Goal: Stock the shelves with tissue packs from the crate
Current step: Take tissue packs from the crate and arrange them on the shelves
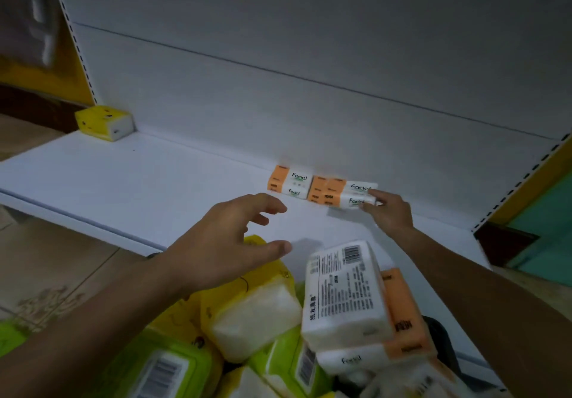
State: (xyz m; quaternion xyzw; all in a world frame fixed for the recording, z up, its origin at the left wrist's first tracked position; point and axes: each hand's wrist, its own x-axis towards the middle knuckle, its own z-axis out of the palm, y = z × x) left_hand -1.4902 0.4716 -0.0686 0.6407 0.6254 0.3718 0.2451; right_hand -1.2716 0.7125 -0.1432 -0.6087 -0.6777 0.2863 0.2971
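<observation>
On the shelf [154, 187], 1 orange tissue pack [343, 195] is gripped at its end by the right hand [391, 212]. The left hand [223, 249] is held released, fingers spread, above the crate [441, 339]. The neighbouring pack [291, 182] could be knocked askew if it is pushed sideways.

Right hand [390, 212] holds orange tissue pack [337, 194] on shelf [123, 181]; left hand [223, 243] hovers, fingers spread

Two orange-white tissue packs [289, 182] lie side by side at the white shelf's [139, 181] back.
</observation>
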